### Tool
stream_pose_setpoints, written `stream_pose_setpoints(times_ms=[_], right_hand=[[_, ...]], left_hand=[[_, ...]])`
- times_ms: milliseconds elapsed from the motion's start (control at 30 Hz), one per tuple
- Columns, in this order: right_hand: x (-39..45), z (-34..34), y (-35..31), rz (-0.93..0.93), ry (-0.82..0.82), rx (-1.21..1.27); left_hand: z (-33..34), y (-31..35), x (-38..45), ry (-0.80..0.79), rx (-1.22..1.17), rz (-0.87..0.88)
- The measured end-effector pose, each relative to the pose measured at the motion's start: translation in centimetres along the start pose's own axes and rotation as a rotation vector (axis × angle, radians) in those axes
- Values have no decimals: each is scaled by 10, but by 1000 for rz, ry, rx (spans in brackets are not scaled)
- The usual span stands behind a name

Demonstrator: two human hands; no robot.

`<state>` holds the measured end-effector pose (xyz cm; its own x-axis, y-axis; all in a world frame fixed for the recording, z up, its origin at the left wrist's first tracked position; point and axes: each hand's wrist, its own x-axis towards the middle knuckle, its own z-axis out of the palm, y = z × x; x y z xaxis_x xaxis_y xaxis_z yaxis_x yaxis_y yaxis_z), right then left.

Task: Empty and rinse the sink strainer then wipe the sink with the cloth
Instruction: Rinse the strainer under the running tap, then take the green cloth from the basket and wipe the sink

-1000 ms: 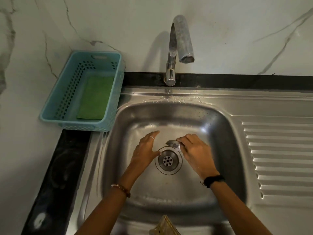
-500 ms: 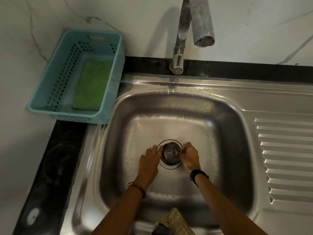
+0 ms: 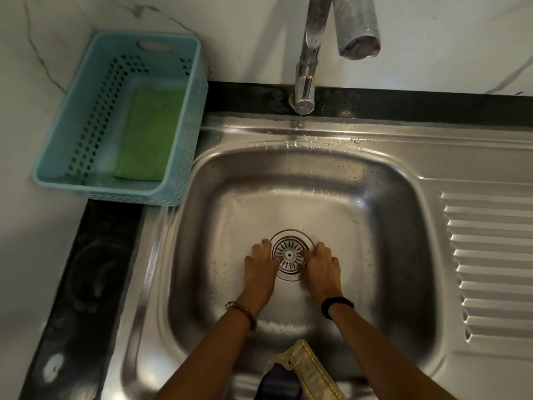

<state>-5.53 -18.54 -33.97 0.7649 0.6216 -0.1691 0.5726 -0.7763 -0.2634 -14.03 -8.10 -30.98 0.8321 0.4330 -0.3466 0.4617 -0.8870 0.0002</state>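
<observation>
Strainer (image 3: 290, 254) seated in drain at lower centre of sink (image 3: 389, 226), between my left hand (image 3: 261, 262) and right hand (image 3: 321, 264), fingertips of both pinching its rim; cloth (image 3: 150, 134) far upper left, left hand nearer.

Steel sink (image 3: 375, 215), single basin, ribbed drainboard (image 3: 487, 264) at right. Strainer (image 3: 290, 256) seated in the drain, slots radiating from a hub. Left hand (image 3: 261, 262) and right hand (image 3: 320, 262) flank it, 1 on each side, fingertips at its edge, possibly touching. Tap (image 3: 308, 59) above. Blue basket (image 3: 57, 140) on the counter at left, green cloth (image 3: 148, 134) inside.
</observation>
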Motion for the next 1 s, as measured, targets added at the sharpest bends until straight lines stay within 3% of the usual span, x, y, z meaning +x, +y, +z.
stream_pose_setpoints(times_ms=[100, 267, 400, 467, 533, 633, 733, 800, 900, 1000], right_hand=[[1, -5, -2, 7, 10, 84], [-6, -24, -10, -12, 84, 381], [-16, -36, -6, -40, -121, 284], [-21, -50, -8, -60, -122, 271], [-27, -71, -16, -107, -47, 324], [-32, -107, -40, -215, 108, 403], [-26, -132, -63, -314, 238, 501], [-17, -134, -75, -322, 234, 479], [5, -115, -83, -276, 28, 230], [24, -91, -81, -240, -223, 17]], left_hand=[[4, -4, 0, -5, -77, 10], [-6, -3, -6, 146, -508, -91], [-15, 6, -18, 97, -659, -55], [-25, 10, -27, 137, -715, -22], [-43, 8, -39, 270, -778, 8], [-75, -5, -56, 613, -865, 34], [-90, -25, -49, 826, -666, 59], [-82, -39, -34, 706, -559, 16], [-56, -46, -25, 302, -520, -164], [-25, -32, -29, 296, -264, -151]])
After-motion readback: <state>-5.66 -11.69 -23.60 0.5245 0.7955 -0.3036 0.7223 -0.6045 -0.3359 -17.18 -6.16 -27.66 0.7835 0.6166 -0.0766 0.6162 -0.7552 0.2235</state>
